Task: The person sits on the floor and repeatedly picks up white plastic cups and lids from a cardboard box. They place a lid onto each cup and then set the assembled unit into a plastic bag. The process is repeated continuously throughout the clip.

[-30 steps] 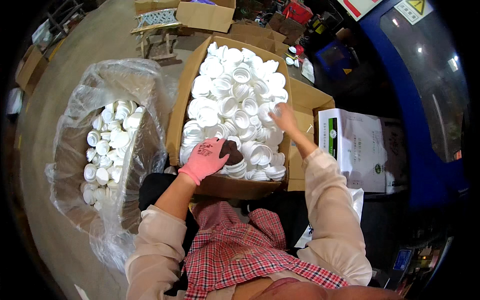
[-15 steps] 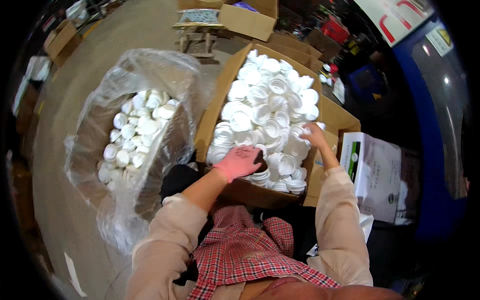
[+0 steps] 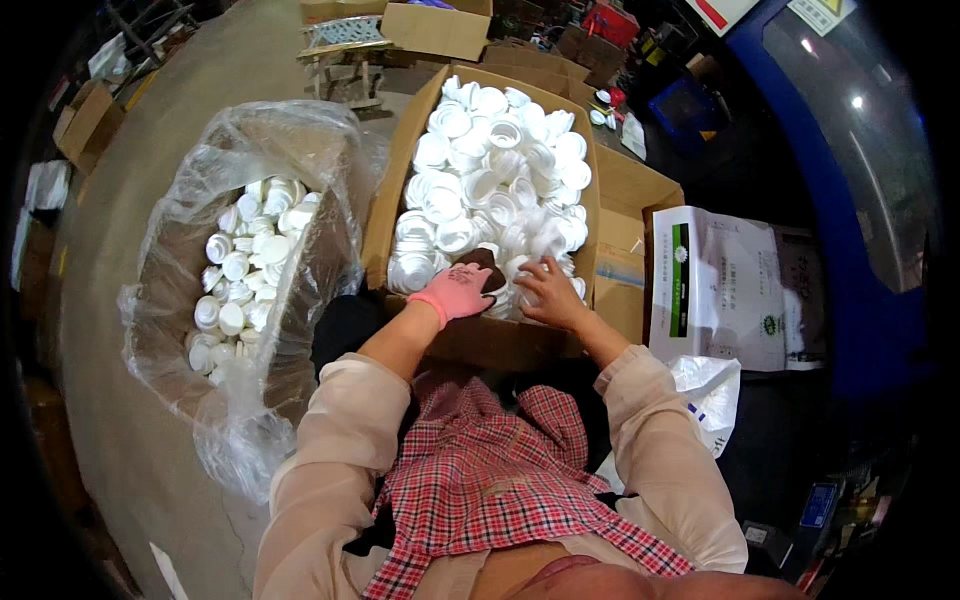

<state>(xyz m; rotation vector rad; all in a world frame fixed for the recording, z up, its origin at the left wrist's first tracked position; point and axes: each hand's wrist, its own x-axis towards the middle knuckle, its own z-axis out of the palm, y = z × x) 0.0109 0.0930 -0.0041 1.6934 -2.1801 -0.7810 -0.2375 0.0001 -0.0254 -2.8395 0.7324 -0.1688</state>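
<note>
A big open cardboard box (image 3: 388,212) stands before me, heaped with white round plastic lids (image 3: 505,160). My left hand (image 3: 458,290) wears a pink glove with dark fingers. It rests at the near edge of the heap with its fingers curled; what lies inside them is hidden. Just to its right, my bare right hand (image 3: 551,296) reaches over the near rim, fingers bent and apart, touching or just above the lids. Some lids beside the right hand look blurred. At the left, a second box lined with clear plastic film (image 3: 160,290) holds more white lids (image 3: 240,290).
A white carton (image 3: 715,290) stands to the right of the big box, with a white plastic bag (image 3: 705,395) nearer me. Blue machinery (image 3: 800,130) rises at the far right. Beyond the boxes are a small stool (image 3: 343,60) and an open cardboard box (image 3: 435,28).
My right hand has come from the right side of the heap to the near edge, close beside my left hand. The view has shifted, so the boxes appear farther left.
</note>
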